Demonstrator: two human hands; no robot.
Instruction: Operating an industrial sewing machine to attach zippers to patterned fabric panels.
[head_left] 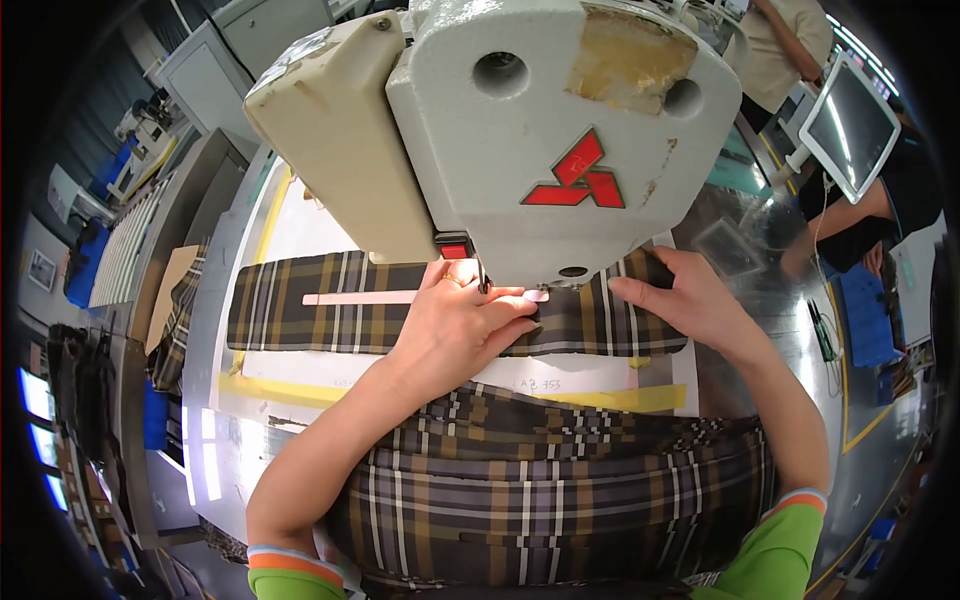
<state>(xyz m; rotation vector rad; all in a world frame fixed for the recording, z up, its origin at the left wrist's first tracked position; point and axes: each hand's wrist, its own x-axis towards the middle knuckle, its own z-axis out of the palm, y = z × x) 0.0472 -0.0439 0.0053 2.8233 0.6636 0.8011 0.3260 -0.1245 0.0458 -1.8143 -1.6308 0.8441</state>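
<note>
Hands point(445, 318) point(705, 300), unclenched and apart, press plaid cloth point(270, 290), a blue bin point(866, 312) rightward, contents unclear.

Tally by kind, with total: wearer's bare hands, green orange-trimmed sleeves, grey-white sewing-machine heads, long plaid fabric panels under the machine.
Left hand and right hand: 2
Left sleeve and right sleeve: 2
Sewing-machine head: 1
Plaid panel: 1
Total: 6

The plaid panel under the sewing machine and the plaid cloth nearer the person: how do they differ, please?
The plaid panel lies flat, while the plaid cloth bulges in folds. The panel carries a pink strip; the cloth shows none. Both have dark checks with brown and white lines.
</note>
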